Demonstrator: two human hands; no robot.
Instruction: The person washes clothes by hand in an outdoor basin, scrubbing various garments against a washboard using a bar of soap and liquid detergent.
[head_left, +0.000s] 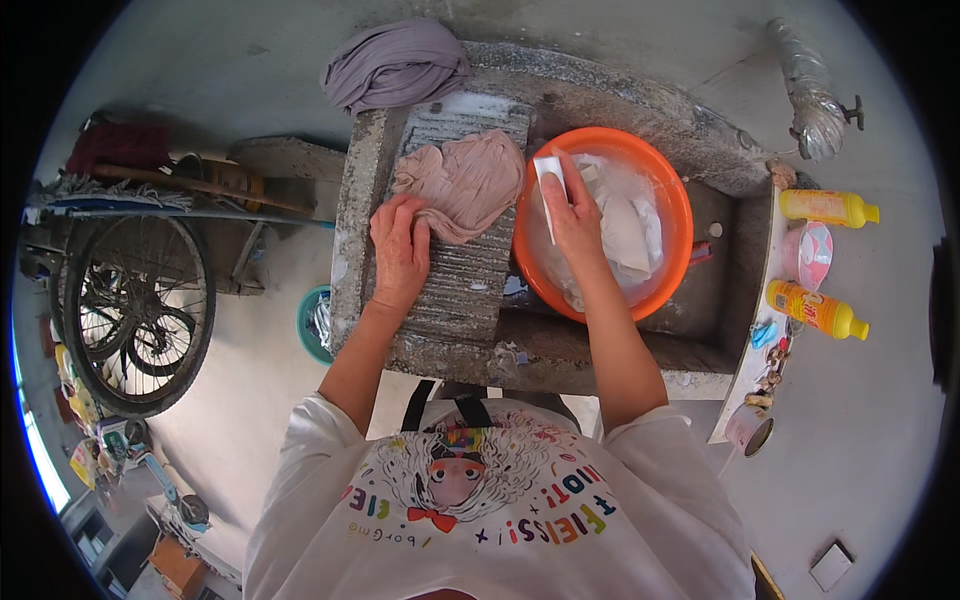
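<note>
My left hand (401, 251) rests on the lower left edge of a bunched pinkish cloth (469, 184), which lies on the ridged stone washboard (457, 307) of a concrete laundry sink. In my right hand (574, 214) is a white flat bar (550, 196), possibly a bar of soap, held between thumb and fingers over an orange plastic basin (677, 217). Inside the basin, a whitish cloth (626, 232) lies in cloudy, sudsy water. A rolled greyish-purple cloth (397, 66) sits at the sink's far left corner.
Two yellow bottles (821, 208), a pink-and-white tub (808, 255) and a tin can (750, 431) stand along the right ledge (739, 375). A wrapped pipe (817, 112) with a tap is above. On the left are a teal basin (309, 324) and a bicycle wheel (139, 311).
</note>
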